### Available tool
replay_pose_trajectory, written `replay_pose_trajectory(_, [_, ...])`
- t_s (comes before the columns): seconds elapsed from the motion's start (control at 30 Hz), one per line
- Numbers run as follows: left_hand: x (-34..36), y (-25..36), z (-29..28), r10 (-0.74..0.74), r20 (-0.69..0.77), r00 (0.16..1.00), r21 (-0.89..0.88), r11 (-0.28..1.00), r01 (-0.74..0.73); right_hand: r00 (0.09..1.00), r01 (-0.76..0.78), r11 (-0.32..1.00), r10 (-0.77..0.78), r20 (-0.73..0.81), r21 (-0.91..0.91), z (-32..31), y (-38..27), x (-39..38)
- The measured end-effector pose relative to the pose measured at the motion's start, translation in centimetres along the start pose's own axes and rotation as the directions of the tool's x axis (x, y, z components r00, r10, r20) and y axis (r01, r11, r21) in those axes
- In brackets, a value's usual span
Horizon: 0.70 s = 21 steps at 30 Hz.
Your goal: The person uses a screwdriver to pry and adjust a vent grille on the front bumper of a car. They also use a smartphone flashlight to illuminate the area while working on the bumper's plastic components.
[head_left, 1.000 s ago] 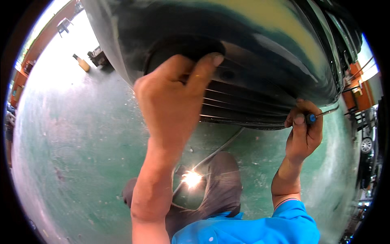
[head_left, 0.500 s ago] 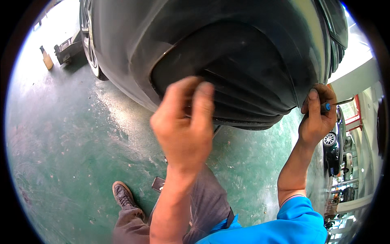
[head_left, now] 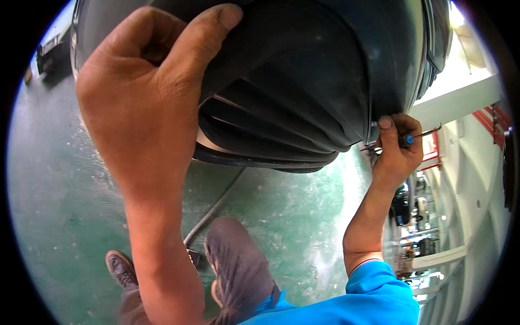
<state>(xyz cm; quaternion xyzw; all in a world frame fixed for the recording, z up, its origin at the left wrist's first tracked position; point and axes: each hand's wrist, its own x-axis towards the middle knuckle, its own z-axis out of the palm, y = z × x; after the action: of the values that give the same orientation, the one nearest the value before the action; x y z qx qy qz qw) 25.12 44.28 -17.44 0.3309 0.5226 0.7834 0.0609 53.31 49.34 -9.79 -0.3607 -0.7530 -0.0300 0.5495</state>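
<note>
A: What's new?
B: L hand (head_left: 141, 92) now up at left far side of grille (head_left: 292, 103) — prob checking that edge. Its fingers (head_left: 197, 46) curled; can't tell if clamped.
A: R hand (head_left: 398, 154)?
B: Clamped on pick (head_left: 410, 140), right of bumper (head_left: 390, 59) — blue-ended, thin bent shaft. Grille's black, ridged.

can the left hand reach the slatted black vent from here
Likely yes: the left hand is beside the slatted black vent, with nothing visible between them; the hooked tool is in the right hand, off to the other side.
</note>
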Motion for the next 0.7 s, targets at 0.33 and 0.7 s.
replay_pose_trajectory(0.33, [-0.5, -1.1, 0.3, -0.063, 0.043, 0.997, -0.159, 0.985, 0.069, 0.992, -0.115, 0.949, 0.095, -0.08, -0.292, 2.5, -3.7, 1.0])
replay_pose_trajectory(0.7, [0.5, -0.3, 0.5, -0.054, 0.069, 0.996, -0.221, 0.973, 0.068, 0.978, -0.194, 0.954, 0.17, -0.123, -0.228, 3.6, -5.0, 1.7])
